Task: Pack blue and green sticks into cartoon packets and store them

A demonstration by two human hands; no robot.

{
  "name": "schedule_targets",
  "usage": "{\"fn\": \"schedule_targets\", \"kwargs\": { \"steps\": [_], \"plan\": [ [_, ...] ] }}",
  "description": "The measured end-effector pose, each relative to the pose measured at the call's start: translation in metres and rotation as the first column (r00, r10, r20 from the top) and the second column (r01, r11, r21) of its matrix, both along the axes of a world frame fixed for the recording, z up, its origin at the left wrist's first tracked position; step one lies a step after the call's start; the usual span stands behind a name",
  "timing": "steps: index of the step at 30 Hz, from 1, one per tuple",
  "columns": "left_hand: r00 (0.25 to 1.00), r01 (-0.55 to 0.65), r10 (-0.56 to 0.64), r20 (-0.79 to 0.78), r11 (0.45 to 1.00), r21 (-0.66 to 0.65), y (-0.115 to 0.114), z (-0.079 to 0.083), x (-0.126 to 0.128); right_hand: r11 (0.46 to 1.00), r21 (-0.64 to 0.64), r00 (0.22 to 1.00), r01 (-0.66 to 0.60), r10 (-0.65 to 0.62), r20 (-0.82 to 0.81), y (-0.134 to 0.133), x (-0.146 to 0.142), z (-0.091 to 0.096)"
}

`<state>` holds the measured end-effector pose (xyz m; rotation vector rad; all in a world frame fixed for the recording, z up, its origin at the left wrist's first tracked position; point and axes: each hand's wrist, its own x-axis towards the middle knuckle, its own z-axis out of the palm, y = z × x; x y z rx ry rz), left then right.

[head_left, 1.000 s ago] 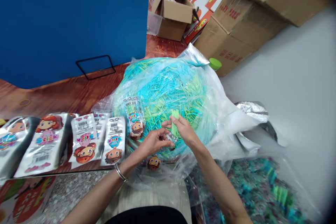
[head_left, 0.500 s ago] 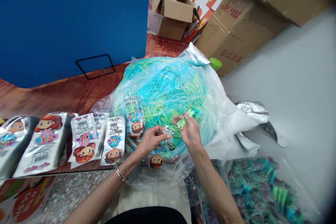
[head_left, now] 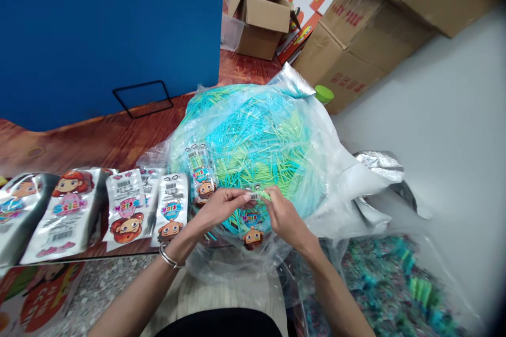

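Pouch [head_left: 252, 233] sits just below mid-frame, left hand [head_left: 224, 207] pinching its top, probably steadying it; right hand [head_left: 285, 216] pinches green sticks [head_left: 264, 196] right there.

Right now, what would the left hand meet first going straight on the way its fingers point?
Beyond the printed pouch it pinches, the left hand would likely first meet the green sticks in the right hand; depth there is hard to judge.
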<state>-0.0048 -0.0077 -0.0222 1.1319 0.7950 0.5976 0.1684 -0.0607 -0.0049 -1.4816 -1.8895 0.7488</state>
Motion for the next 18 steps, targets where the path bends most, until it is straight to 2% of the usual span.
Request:
{"fn": "schedule_targets", "kwargs": {
  "steps": [2, 4, 7, 8, 10, 12, 13, 14, 16, 18],
  "plan": [
    [0.999, -0.012, 0.014, -0.043, 0.999, 0.046, 0.000, 0.000, -0.003, 0.999, 0.007, 0.999, -0.035, 0.035, -0.001, -0.002, 0.000, 0.003],
    [0.988, -0.095, 0.108, -0.113, 0.989, 0.114, -0.001, 0.001, -0.003, 0.999, -0.039, 0.997, -0.027, 0.024, -0.073, -0.005, 0.002, 0.005],
    [0.949, -0.193, 0.242, -0.201, 0.953, 0.233, -0.004, 0.002, 0.000, 0.981, -0.160, 0.961, 0.108, -0.144, -0.236, -0.006, 0.007, 0.011],
    [0.939, -0.195, 0.265, -0.219, 0.936, 0.295, -0.005, 0.001, 0.000, 0.964, -0.196, 0.922, 0.178, -0.233, -0.310, -0.005, 0.009, 0.014],
    [0.931, -0.142, 0.275, -0.241, 0.879, 0.455, -0.007, -0.001, 0.002, 0.924, -0.258, 0.790, 0.283, -0.377, -0.483, -0.002, 0.012, 0.020],
    [0.926, -0.045, 0.264, -0.271, 0.787, 0.615, -0.008, -0.005, 0.004, 0.903, -0.299, 0.661, 0.308, -0.429, -0.616, 0.002, 0.014, 0.026],
    [0.923, 0.004, 0.259, -0.285, 0.735, 0.679, -0.008, -0.007, 0.005, 0.905, -0.300, 0.637, 0.303, -0.426, -0.642, 0.004, 0.014, 0.029],
    [0.920, 0.046, 0.255, -0.297, 0.684, 0.728, -0.009, -0.008, 0.006, 0.910, -0.288, 0.645, 0.297, -0.414, -0.642, 0.007, 0.013, 0.032],
    [0.918, 0.116, 0.235, -0.319, 0.610, 0.784, -0.011, -0.009, 0.009, 0.929, -0.258, 0.728, 0.264, -0.368, -0.579, 0.011, 0.012, 0.036],
    [0.920, 0.159, 0.208, -0.331, 0.575, 0.803, -0.013, -0.008, 0.012, 0.948, -0.249, 0.824, 0.197, -0.298, -0.482, 0.015, 0.011, 0.037]
  ]
}}
